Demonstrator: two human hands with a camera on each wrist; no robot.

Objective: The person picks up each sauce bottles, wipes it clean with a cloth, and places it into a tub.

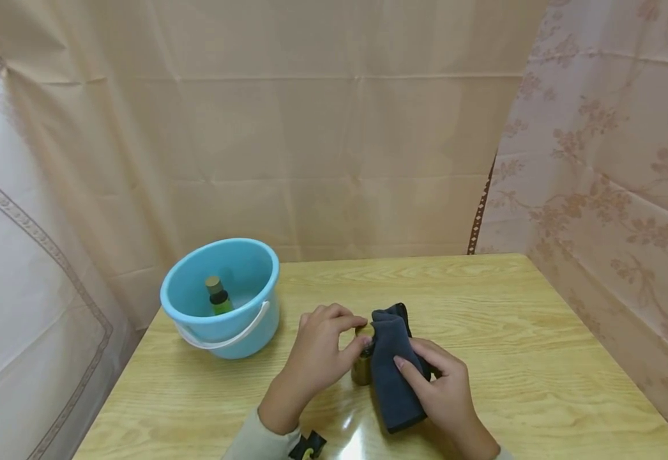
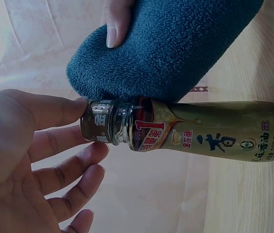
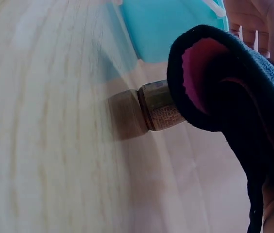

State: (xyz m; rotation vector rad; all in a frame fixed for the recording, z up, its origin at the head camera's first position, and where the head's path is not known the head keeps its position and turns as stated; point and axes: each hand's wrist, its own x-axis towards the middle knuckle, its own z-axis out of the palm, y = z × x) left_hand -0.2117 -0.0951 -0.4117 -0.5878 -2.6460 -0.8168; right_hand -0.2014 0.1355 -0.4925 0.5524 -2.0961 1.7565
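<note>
- Left hand point(image 1: 324, 345): thumb and forefinger pinch the brown cap of the sesame oil bottle point(image 2: 224, 131) from the left; the remaining fingers are bent loosely and stand apart from one another.
- Sesame oil bottle: upright on the wood-grain table point(image 1: 546, 358), near the middle, between the two hands; its gold label carries a red "1".
- Right hand point(image 1: 446, 386): thumb on the upper face and fingers behind, clamped on the folded dark blue-grey towel point(image 1: 393, 370).
- Towel: plush outside, black-edged, with pink showing in its fold; held just to the right of the bottle, overlapping part of it in the head view.
- Light blue bucket point(image 1: 269, 322): on the table, far and left of the hands, its white handle lowered toward the near side.
- Green-labelled bottle point(image 1: 220, 300): inside the bucket, tilted, cap uppermost.
- Beige curtain point(image 1: 322, 128): beyond the far table edge; a floral curtain point(image 1: 604, 160) hangs at right.
</note>
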